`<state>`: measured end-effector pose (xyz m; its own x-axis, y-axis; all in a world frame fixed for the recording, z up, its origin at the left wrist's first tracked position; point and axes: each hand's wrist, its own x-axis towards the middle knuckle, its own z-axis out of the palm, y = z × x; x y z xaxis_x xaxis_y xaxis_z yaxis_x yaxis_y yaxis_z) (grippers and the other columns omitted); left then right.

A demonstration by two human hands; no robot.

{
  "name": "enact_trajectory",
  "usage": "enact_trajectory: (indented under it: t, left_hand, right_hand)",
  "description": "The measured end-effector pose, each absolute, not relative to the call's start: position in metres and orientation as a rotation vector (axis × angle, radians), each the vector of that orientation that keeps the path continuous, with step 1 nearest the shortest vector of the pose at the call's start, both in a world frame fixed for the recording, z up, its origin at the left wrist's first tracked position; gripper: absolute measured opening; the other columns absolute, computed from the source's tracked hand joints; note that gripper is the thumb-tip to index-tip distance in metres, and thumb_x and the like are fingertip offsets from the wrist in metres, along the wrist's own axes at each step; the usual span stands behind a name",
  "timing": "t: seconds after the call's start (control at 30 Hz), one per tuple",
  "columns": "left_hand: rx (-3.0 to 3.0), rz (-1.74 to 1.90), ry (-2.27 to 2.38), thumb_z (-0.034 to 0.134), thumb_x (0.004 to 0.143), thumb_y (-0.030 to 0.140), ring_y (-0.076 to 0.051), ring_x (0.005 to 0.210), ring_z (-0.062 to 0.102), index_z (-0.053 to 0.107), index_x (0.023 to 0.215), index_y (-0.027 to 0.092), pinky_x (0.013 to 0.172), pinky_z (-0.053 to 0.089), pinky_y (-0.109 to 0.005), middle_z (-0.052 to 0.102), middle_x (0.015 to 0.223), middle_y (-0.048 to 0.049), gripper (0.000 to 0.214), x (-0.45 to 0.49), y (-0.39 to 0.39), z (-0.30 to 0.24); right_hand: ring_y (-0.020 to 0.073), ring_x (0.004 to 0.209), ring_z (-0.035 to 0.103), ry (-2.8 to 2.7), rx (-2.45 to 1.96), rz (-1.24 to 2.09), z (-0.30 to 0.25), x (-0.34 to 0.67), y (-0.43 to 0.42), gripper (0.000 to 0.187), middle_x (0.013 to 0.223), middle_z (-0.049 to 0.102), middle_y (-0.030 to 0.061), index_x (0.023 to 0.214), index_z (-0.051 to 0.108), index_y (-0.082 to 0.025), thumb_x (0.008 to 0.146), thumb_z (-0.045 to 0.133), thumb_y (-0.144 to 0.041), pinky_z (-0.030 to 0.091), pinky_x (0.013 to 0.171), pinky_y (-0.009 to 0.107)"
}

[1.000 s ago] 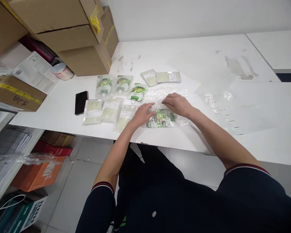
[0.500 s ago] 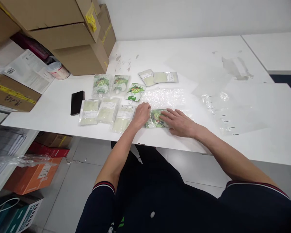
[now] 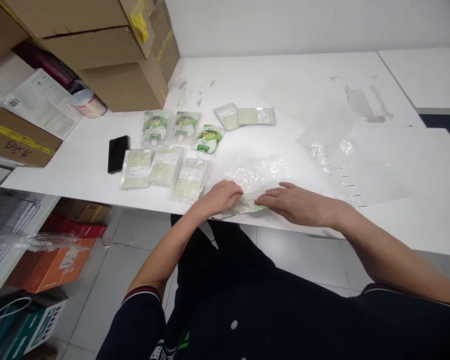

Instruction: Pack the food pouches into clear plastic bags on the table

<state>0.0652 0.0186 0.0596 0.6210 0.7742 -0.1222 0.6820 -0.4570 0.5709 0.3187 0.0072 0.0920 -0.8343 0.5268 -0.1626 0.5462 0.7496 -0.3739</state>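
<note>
A clear plastic bag point(image 3: 253, 172) lies on the white table point(image 3: 285, 90) near its front edge, with a green printed pouch point(image 3: 245, 205) inside its near end. My left hand point(image 3: 221, 196) is curled and grips the pouch's left end through the bag. My right hand point(image 3: 298, 203) lies flat, fingers stretched out, pressing the pouch's right end. Left of my hands lie three pale green sachets point(image 3: 164, 167) in a row. Behind them lie three green spouted pouches point(image 3: 182, 127).
A black phone point(image 3: 116, 153) lies at the left. Cardboard boxes point(image 3: 108, 55) are stacked at the back left beside a small tub point(image 3: 88, 104). Two more sachets point(image 3: 243, 116) lie farther back. Loose clear bags point(image 3: 337, 155) lie at the right. Boxes stand on the floor point(image 3: 48, 265).
Both hands have drawn the bagged pouch toward the table's front edge. My right hand went from the bag's far side to lying flat on the pouch's right end.
</note>
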Motion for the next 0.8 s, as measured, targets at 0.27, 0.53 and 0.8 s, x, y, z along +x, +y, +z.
enact_trajectory:
  t: [0.27,0.53,0.8]
  left_hand:
    - [1.268,0.544,1.120,0.026,0.095,0.070,-0.028,0.121,0.062,0.063,0.129,0.020,0.101,0.046,-0.044,0.070,0.124,-0.0134,0.070,0.036,0.024,0.057]
    - [1.811,0.325,1.525,0.061,0.081,0.066,-0.031,0.112,0.059,0.063,0.122,0.022,0.088,0.047,-0.039,0.064,0.127,-0.0107,0.059,0.046,0.030,0.079]
    - [2.110,0.057,1.784,0.047,0.096,0.044,-0.033,0.119,0.049,0.058,0.107,0.013,0.092,0.043,-0.039,0.055,0.122,-0.0188,0.035,0.068,0.058,0.067]
  right_hand:
    - [0.0253,0.088,0.064,2.519,1.046,-1.078,0.117,0.296,0.067,0.032,0.094,0.070,0.0040,0.103,0.071,-0.028,0.094,0.046,-0.046,0.045,0.077,0.037]
    - [0.0160,0.065,0.050,2.502,1.099,-0.876,0.109,0.261,0.121,0.020,0.074,0.058,0.0009,0.073,0.057,-0.022,0.090,0.055,-0.033,0.035,0.063,0.032]
    - [0.0232,0.093,0.058,2.716,1.200,-0.688,0.061,0.264,0.148,0.018,0.100,0.064,0.0077,0.091,0.068,-0.021,0.089,0.061,-0.037,0.041,0.076,0.033]
